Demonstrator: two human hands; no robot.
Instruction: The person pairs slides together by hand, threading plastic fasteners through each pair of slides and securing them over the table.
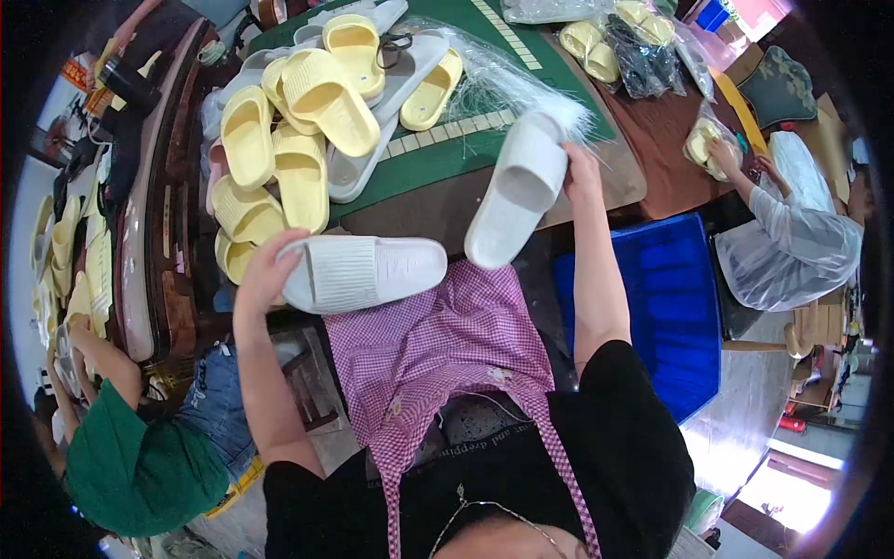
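My left hand (265, 275) is closed around the toe end of a pale grey slide sandal (405, 270), held level and crosswise above the checked apron. In my right hand (584, 175) is a second pale grey slide sandal (507, 214), gripped by its side edge and tilted, one end pointing down toward me. A pile of yellow slide sandals (331, 98) lies on the table beyond my left hand, with larger grey slides (349, 177) partly hidden under it. Near the right-hand slide, a bundle of thin clear plastic strands (503, 79) spreads over the green mat (400, 191).
A blue plastic bin (689, 307) stands at my right. Bagged yellow slides (587, 51) and a dark bagged bundle (643, 61) lie at the far right. One co-worker in a translucent jacket (792, 242) handles bagged slides; another in green (140, 456) sits at left.
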